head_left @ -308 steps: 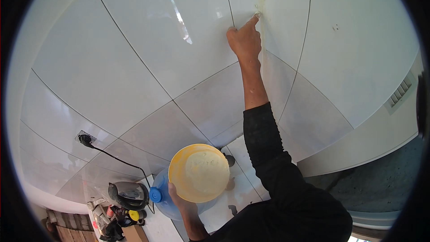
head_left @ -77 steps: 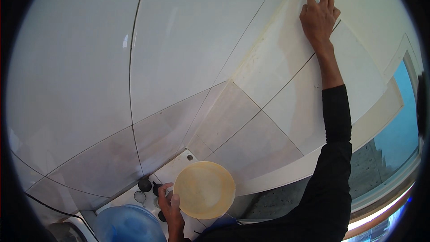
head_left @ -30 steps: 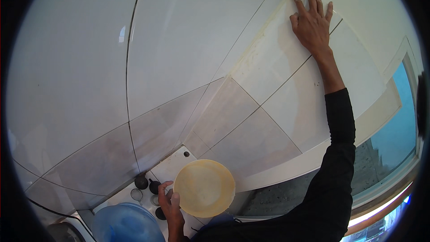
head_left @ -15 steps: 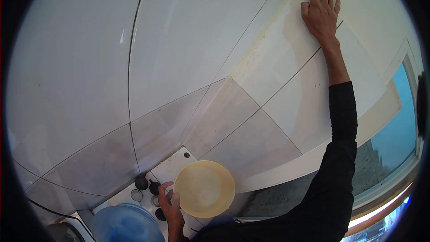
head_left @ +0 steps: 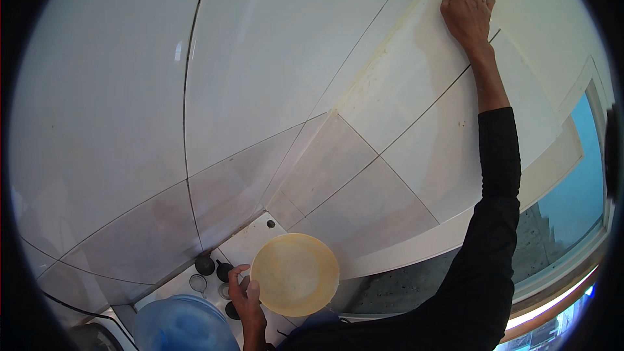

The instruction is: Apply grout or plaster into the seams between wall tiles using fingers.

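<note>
A yellow round plastic bowl (head_left: 296, 276) with a pale coating inside is held low at the centre bottom. My left hand (head_left: 248, 299) grips its left side, thumb toward the inside and fingers around the outer wall. My right hand (head_left: 468, 13) reaches high up the tiled wall. Its fingers are spread, and whitish paste shows on the fingertips. The index fingertip touches the top of the pale yellowish strip (head_left: 380, 55) that runs down the corner between the two tiled walls (head_left: 250, 45).
At the lower left stands a large blue water bottle (head_left: 185, 325), beside a clear glass (head_left: 198, 282) and several small dark round objects (head_left: 205, 264) on a white tiled surface. To the right, a window with a pale frame (head_left: 572, 149) borders the wall. A black cable (head_left: 78, 307) lies far left.
My right hand has shifted slightly upward along the wall corner, its fingertips still on it. My left hand and the bowl have barely moved.
</note>
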A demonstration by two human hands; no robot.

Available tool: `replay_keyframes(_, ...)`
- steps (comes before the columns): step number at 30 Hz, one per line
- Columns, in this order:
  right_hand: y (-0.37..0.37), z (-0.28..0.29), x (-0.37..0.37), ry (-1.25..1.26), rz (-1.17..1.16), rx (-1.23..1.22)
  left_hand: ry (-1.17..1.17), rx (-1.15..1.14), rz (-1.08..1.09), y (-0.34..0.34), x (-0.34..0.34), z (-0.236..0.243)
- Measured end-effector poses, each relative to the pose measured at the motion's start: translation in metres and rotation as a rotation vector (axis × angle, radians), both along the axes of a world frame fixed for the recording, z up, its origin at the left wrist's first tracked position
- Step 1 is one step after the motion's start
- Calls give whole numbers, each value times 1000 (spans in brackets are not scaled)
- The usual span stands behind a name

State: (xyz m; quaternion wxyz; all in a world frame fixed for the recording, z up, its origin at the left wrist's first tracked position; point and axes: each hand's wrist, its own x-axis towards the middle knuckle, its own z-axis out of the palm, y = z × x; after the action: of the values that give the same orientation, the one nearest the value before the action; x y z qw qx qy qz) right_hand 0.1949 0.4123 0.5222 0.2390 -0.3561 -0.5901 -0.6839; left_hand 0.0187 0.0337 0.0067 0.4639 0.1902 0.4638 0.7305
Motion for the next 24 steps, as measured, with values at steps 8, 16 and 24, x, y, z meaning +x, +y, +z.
replay_keyframes(8, -15, 31, 12, -266, 1117, -688, 12, -2, 13, -1, -1, -7)
replay_keyframes(16, -19, 20, 24, -137, 82, 41, 38, -20, -17, 2, 0, 0)
replay_keyframes(24, -43, 9, -21, 128, 171, -302, -4, -30, -6, 0, 3, -3)
